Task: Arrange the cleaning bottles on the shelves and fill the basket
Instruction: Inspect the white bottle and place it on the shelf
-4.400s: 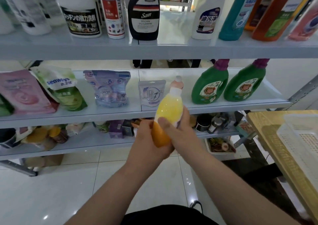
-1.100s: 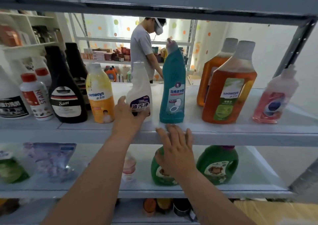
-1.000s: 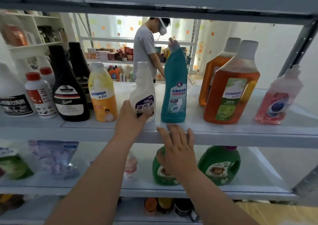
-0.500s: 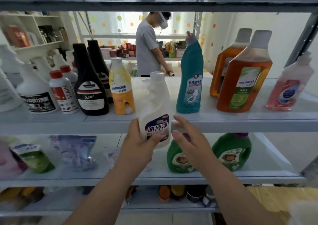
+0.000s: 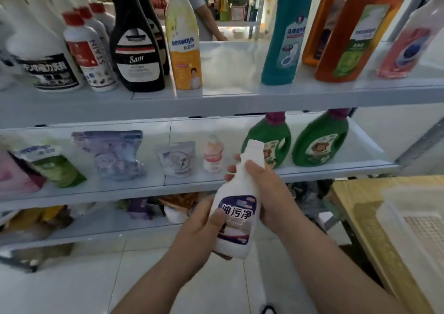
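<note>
In front of the middle shelf's (image 5: pixel 120 191) front edge, head view: you hold the white bottle (image 5: pixel 236 215) near upright, leaning slightly right, clear of every shelf. Your left hand (image 5: pixel 199 229) grips the lower body, thumb across the label. Your right hand (image 5: pixel 266 191) wraps the neck below the cap, fingers (image 5: pixel 231 169) curled round the far side.

Upper shelf (image 5: pixel 228 102): an open stretch runs to the front lip between the yellow bottle (image 5: pixel 183 47) and the teal bottle (image 5: pixel 283 39).

To your right, the worktop (image 5: pixel 355 205) edge sits close, with the white basket (image 5: pixel 389 217) on it. Floor lies open beneath your forearms.

Versus 0.5 s ago: the bottle was at the upper shelf's lip, gripped by the left hand alone, the right hand spread beside it. Now it sits lower with both hands on it.
</note>
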A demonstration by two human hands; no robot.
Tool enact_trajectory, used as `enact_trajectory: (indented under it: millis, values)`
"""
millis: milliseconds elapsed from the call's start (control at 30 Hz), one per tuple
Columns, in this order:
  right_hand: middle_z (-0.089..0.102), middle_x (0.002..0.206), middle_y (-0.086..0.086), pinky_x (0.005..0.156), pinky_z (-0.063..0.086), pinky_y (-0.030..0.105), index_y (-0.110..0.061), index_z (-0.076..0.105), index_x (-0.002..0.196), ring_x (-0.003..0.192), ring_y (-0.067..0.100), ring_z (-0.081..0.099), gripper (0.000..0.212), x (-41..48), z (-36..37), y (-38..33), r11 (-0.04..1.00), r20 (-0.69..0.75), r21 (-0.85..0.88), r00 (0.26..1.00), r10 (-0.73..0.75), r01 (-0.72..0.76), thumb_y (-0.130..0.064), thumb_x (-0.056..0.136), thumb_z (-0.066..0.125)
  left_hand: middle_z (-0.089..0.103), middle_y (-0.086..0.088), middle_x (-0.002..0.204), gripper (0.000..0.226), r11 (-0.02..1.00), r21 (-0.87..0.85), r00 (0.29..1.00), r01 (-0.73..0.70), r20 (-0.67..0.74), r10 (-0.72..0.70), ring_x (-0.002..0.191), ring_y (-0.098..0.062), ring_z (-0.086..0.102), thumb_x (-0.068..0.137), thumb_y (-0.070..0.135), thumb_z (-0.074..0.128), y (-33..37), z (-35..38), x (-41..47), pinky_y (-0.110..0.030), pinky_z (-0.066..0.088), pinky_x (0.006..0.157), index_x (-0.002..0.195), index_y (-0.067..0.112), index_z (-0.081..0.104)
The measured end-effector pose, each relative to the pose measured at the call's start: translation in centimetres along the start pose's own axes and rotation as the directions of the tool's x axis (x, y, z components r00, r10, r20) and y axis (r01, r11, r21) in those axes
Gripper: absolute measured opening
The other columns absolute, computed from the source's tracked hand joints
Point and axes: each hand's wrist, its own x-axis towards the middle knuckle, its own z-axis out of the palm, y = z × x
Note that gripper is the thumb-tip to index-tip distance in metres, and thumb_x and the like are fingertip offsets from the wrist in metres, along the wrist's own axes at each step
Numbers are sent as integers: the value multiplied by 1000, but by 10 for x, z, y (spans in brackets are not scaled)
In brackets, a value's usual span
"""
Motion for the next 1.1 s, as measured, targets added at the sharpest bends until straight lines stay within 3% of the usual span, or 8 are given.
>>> enact_trajectory:
  millis: [167, 333, 433, 533, 733, 867, 967, 1100]
  values:
    - [74, 112, 9, 88, 57, 43, -29, 73, 97, 108, 26, 67, 22, -35, 10, 21, 981, 194, -18, 963, -185, 192, -21, 76, 72, 69, 14, 122, 34, 996, 74, 998, -58, 21, 56, 112, -10, 67, 91, 45, 60, -27, -34, -11, -36, 57, 92, 125, 49, 61]
    - [72, 112, 7, 98, 50, 59, -29, 69, 86, 120, 36, 61, 23, -67, 26, 48, 954, 289, -7, 914, -286, 300, -8, 77, 70, 63, 13, 130, 33, 980, 133, 989, -145, -22, 149, 117, -8, 61, 92, 38, 61, -45, -62, -14, -24, 48, 89, 125, 43, 61]
    - [70, 99, -1, 99, 53, 50, -32, 67, 81, 113, 29, 65, 24, -77, 35, 53, 934, 234, -71, 916, -326, 351, -9, 77, 68, 56, 14, 135, 54, 969, 136, 978, -206, 73, 198, 119, -9, 59, 81, 40, 70, -53, -61, -18, -23, 53, 89, 132, 46, 53]
    - [68, 94, -7, 97, 53, 41, -33, 65, 80, 106, 24, 66, 27, -82, 41, 49, 885, 267, -161, 883, -387, 436, -7, 79, 68, 46, 10, 138, 89, 826, 388, 910, -409, 108, 400, 123, -12, 55, 62, 46, 87, -56, -46, -20, -25, 49, 101, 137, 37, 38]
    - [71, 106, -1, 107, 45, 39, -19, 61, 81, 123, 29, 63, 28, -89, 21, 41, 733, 518, -293, 746, -418, 614, 7, 78, 70, 39, -4, 130, 59, 524, 658, 672, -542, -35, 740, 117, -19, 46, 96, 54, 54, -51, -20, -10, -20, 37, 108, 134, 12, 37]
    - [72, 111, -1, 106, 46, 33, -17, 66, 88, 124, 25, 63, 24, -81, -3, 32, 743, 536, -330, 763, -360, 583, 4, 81, 73, 38, 13, 135, 76, 624, 606, 794, -493, 20, 608, 121, -10, 47, 83, 49, 68, -55, -4, -8, -18, 40, 107, 141, 13, 34]
    - [73, 113, -5, 98, 51, 28, -27, 70, 102, 117, 20, 67, 23, -67, -24, 15, 839, 440, -349, 864, -246, 417, -17, 82, 76, 42, 37, 134, 80, 832, 454, 946, -317, 86, 314, 121, 3, 55, 74, 33, 75, -55, 16, -11, -15, 50, 90, 139, 45, 31]
    - [76, 111, -3, 94, 58, 41, -45, 65, 115, 107, 21, 71, 36, -41, -55, -5, 919, 182, -355, 977, -114, 174, -51, 80, 68, 64, 26, 109, 38, 945, 313, 995, -95, -12, 104, 99, 0, 63, 78, 59, 60, -54, 54, -14, -10, 46, 70, 114, 63, 51]
